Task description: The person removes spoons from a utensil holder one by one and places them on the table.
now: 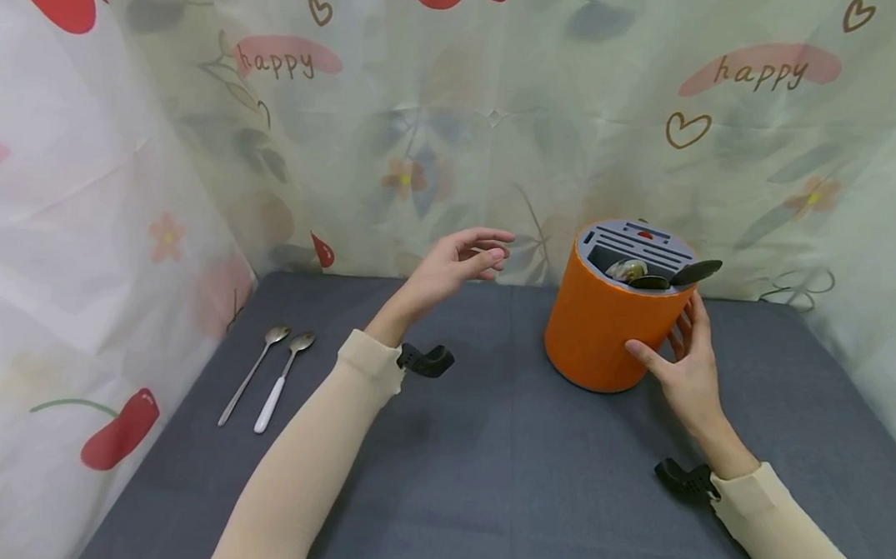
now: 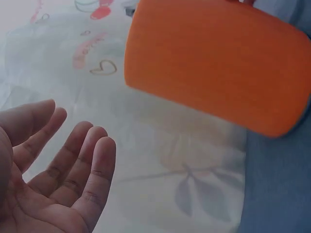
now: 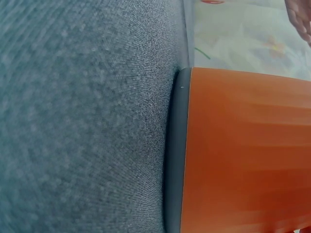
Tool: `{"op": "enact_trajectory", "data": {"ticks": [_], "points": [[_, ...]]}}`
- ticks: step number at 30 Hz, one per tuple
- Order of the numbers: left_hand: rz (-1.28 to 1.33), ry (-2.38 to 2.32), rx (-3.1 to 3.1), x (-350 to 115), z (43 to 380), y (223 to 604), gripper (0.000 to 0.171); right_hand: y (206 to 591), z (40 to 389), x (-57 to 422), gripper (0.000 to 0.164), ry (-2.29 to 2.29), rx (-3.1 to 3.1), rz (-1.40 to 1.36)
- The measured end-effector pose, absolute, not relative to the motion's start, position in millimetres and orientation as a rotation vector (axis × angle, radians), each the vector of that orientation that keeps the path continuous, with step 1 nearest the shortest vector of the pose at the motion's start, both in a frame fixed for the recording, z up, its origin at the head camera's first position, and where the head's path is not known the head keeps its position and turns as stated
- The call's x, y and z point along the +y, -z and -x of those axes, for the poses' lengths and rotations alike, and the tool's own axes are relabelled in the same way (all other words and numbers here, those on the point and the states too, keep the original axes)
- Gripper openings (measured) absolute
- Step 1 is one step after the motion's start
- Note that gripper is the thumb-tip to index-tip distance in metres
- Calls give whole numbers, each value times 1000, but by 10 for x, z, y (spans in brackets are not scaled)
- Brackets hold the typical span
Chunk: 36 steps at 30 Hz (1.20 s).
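Note:
An orange knife block [image 1: 596, 328] with a grey slotted top stands upright on the dark table. In its front compartment are a dark rounded utensil head [image 1: 696, 273], a second dark head and a shiny rounded one; their kinds are hard to tell. My right hand [image 1: 687, 377] holds the block's right side, thumb on the front and fingers curved round the far side. Left of the block, my left hand [image 1: 459, 263] hangs in the air, loosely bent and holding nothing. The left wrist view shows that hand's palm [image 2: 53, 189] apart from the block.
Two long-handled spoons lie at the table's left: an all-metal one [image 1: 252, 377] and a white-handled one [image 1: 278, 389]. Patterned cloth [image 1: 491, 148] hangs behind the table and along its sides. A thin cord [image 1: 796, 286] is at the back right.

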<state>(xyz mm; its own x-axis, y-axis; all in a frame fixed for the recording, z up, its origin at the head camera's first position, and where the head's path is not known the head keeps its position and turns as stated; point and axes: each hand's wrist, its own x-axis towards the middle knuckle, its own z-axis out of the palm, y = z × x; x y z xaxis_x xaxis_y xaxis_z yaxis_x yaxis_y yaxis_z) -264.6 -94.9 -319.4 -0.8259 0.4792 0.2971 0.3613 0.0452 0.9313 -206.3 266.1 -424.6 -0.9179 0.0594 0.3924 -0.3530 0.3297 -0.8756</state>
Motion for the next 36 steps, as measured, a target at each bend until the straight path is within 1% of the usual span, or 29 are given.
{"op": "enact_trajectory", "data": {"ticks": [8,17,25,32,36], "points": [[-962,-1908,2130,-647,2660,3107,39,4241,2057,2673,103,-1603,-2239,-267],[-986,-1972,2080,-492,2641,2974,37,4237,2064,2665,104,-1623,-2227,-285],[-1028,-1988,2039,-305,2632,2934,38,4237,2064,2664,103,-1625,-2227,-283],[-1083,-1920,2068,-111,2631,2903,39,4244,2073,2668,103,-1624,-2229,-280],[-1070,-1842,2129,-5,2634,2884,39,4250,2079,2673,103,-1631,-2232,-274]]}}
